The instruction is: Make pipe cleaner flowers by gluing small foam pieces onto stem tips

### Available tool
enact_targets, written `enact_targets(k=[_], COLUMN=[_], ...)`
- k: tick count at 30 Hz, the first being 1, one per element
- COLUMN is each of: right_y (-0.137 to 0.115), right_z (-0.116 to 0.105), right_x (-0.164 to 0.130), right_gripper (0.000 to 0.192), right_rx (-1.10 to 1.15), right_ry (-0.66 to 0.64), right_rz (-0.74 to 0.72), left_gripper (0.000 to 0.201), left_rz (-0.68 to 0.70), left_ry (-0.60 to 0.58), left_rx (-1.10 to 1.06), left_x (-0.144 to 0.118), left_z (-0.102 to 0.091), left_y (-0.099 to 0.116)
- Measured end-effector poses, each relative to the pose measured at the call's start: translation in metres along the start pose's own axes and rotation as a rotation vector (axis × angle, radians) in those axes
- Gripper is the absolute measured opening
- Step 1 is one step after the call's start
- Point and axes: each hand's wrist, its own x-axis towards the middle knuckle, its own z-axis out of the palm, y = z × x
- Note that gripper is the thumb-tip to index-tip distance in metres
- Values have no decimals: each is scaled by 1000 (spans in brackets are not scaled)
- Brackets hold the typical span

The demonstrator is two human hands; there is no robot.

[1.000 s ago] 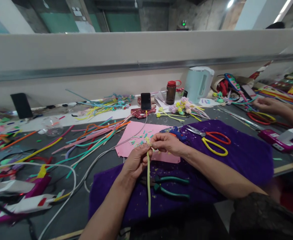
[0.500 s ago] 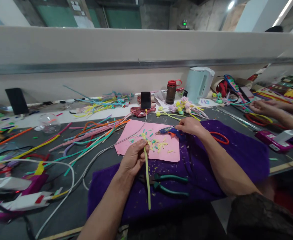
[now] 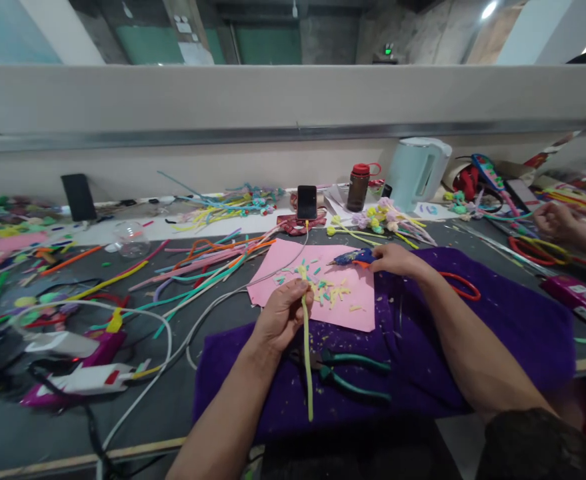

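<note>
My left hand (image 3: 279, 317) pinches a pale yellow pipe cleaner (image 3: 307, 360). Its long end hangs toward me, and a short tip shows above the fingers. Over at the pink sheet's right edge, my right hand (image 3: 397, 259) is closed on the back of a blue glue gun (image 3: 353, 257) with an orange trigger; the nozzle points left. Small yellow and teal cut pieces lie scattered on the pink sheet (image 3: 267, 257). Green-handled pliers (image 3: 355, 361) rest on the purple cloth (image 3: 423, 347) beneath the hanging stem.
Bundled pipe cleaners (image 3: 207, 263) lie left of the sheet. Power strips (image 3: 73, 387) and a white cable (image 3: 167, 333) occupy the left side. A phone (image 3: 307, 203), a brown bottle (image 3: 357, 190) and a kettle (image 3: 417, 173) stand behind. Another person's hand (image 3: 555, 220) is at the far right.
The camera view has turned slightly left, so everything appears shifted right. Both hands keep their holds, with little movement relative to the sheet.
</note>
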Motion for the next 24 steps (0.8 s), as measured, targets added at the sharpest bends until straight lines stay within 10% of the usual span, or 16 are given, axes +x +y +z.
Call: enact_targets(k=[7,17,24], right_y=[-8,-3,-24], right_z=[-5,-7,-6], right_x=[-13,-10,-17], right_gripper=[26,24,26], right_rx=[611,677,845], right_ry=[55,114,534], right_rz=[-133,-102,-326], left_gripper=[22,19,19], left_rz=[44,-1,6], left_ry=[-13,64,75], left_rx=[-33,-37,-50], left_x=[-2,3,1], left_z=[-2,-4,-1], left_y=[1,3,7])
